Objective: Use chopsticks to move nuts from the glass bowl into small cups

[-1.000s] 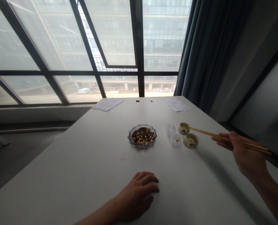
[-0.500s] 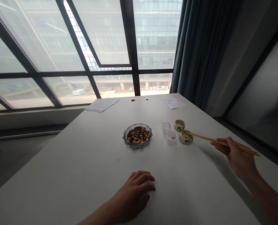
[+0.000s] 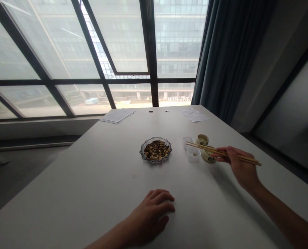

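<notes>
My right hand [image 3: 240,167] grips a pair of wooden chopsticks [image 3: 208,147] whose tips reach left over two small clear plastic cups [image 3: 192,155]. Behind the chopsticks stand two small cream ceramic cups [image 3: 202,139], the nearer one partly hidden by my fingers. A glass dish of mixed nuts and beans [image 3: 156,150] sits in the middle of the white table [image 3: 91,180], left of the chopstick tips. My left hand [image 3: 154,214] lies palm down on the table near the front, fingers loosely curled, holding nothing.
Sheets of paper [image 3: 117,116] lie at the table's far left corner and more paper [image 3: 195,116] at the far right. Two small dark spots [image 3: 150,111] mark the far edge. Large windows stand behind the table and a dark curtain [image 3: 226,58] hangs on the right.
My right hand has moved left with the chopsticks, bringing their tips from above the ceramic cups to above the plastic cups. My left hand has stayed in place.
</notes>
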A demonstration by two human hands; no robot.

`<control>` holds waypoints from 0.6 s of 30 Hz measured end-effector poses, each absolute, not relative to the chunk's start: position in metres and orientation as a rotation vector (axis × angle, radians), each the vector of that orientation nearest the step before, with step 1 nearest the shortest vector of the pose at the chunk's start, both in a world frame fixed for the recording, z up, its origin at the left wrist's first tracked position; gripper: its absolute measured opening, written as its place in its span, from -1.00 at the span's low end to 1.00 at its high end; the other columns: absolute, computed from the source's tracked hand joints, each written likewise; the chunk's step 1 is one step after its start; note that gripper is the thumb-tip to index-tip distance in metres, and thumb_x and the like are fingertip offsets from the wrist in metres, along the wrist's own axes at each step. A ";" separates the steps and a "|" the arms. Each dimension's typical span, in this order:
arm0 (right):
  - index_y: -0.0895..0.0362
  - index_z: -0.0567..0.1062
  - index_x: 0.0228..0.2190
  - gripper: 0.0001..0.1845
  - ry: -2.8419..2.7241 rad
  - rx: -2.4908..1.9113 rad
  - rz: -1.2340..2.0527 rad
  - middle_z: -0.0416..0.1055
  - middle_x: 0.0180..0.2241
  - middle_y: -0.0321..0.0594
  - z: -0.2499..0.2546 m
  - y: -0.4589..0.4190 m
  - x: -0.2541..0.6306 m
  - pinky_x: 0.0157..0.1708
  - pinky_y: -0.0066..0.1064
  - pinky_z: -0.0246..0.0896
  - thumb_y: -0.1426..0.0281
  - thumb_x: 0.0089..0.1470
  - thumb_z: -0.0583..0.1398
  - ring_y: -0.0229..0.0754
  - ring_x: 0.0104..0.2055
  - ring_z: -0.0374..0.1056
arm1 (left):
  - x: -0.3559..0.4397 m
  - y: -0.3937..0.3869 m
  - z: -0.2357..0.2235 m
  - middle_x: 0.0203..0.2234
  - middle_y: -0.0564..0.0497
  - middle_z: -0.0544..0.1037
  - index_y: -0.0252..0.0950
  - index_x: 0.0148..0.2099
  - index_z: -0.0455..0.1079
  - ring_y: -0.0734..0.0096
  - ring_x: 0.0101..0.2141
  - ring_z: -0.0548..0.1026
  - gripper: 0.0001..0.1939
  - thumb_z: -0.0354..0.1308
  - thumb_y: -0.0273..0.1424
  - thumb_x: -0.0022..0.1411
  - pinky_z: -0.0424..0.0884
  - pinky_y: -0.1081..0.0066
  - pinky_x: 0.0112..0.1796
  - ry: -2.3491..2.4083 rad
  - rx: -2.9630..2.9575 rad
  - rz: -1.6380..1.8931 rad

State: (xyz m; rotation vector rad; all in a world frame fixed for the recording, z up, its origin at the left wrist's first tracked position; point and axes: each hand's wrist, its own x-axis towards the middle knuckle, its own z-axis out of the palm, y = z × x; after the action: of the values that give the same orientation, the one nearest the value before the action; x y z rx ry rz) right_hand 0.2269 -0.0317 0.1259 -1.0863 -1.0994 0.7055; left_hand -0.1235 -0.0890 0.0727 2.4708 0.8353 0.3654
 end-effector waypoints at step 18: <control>0.19 0.63 -0.32 -0.47 -1.448 -1.069 0.826 0.64 -0.39 -0.05 0.091 0.049 0.115 -0.38 -0.29 0.59 -0.06 0.21 0.23 0.00 -0.34 0.63 | -0.126 -0.089 0.068 0.16 0.07 0.46 -0.06 0.07 0.36 0.21 0.20 0.34 -0.61 0.20 -0.53 0.24 0.19 0.20 0.23 0.796 2.487 0.427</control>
State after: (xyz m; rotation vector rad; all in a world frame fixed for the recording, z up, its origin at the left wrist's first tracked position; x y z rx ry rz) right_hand 0.1152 0.0490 0.0915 -1.0693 -1.4478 0.8258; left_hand -0.1264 -0.0888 0.0682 2.4866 0.7962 0.4266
